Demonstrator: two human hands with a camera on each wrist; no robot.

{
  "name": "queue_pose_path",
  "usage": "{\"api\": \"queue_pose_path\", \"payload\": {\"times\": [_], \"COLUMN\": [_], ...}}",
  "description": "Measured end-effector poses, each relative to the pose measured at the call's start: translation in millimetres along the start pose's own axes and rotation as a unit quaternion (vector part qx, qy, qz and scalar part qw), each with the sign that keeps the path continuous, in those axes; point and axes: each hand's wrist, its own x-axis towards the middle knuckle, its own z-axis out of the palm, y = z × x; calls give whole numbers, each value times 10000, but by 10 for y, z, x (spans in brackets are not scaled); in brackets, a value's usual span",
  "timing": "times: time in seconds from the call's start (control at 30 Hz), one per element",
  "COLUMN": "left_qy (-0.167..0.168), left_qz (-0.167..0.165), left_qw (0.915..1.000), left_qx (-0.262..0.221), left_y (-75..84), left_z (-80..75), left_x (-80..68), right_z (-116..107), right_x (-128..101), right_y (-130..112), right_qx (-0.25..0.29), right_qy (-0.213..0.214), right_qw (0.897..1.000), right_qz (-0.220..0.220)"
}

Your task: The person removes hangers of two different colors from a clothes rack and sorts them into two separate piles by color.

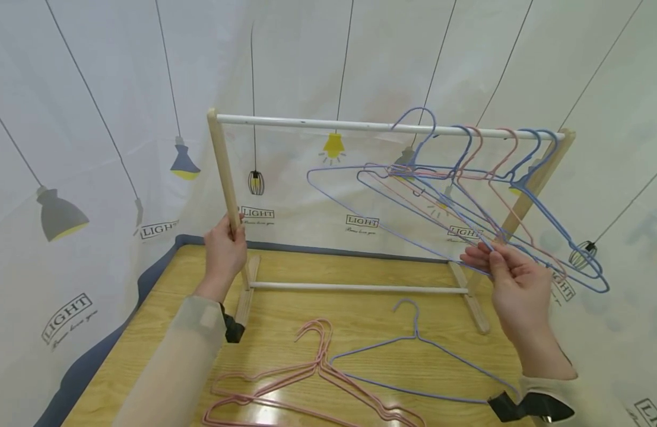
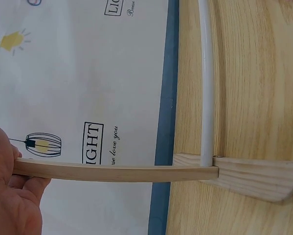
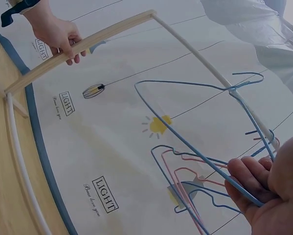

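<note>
The left hand (image 1: 225,252) grips the rack's left post (image 1: 223,160); the right hand (image 1: 520,290) pinches a blue hanger (image 1: 415,153), its hook at the rail (image 1: 328,123), left of hung blue and pink hangers. Nearer, pink hangers (image 1: 320,359) lie on the worktop (image 1: 168,302), left of a second blue hanger (image 1: 416,333).

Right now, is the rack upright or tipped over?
Upright: the rack stands with its feet on the table and its top rail above.

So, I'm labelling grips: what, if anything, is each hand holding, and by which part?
Left hand: the rack, by its left post. Right hand: a blue hanger, by its right end.
</note>
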Motion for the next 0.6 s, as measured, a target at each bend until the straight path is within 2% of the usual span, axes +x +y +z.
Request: {"api": "queue_pose_path", "payload": {"times": [0.3,0.43,0.53,0.6], "left_qy": [5,-40,-47,-37], "left_qz": [50,12,-16,-20], "left_qw": [10000,10000,10000,10000], "left_qx": [-13,-1,-8,-5], "left_y": [12,7,6,8], "left_z": [6,4,3,4], "left_x": [0,-3,-3,-3], "right_z": [-263,-408,-517,-591], "right_x": [-423,-581,-681,-735], "right_y": [245,354,427,476], "right_qx": [-739,-945,-925,-867], "right_qy": [-715,-829,-831,-874], "right_qw": [9934,9870,9819,9801], "right_qz": [516,1000,1427,1556]}}
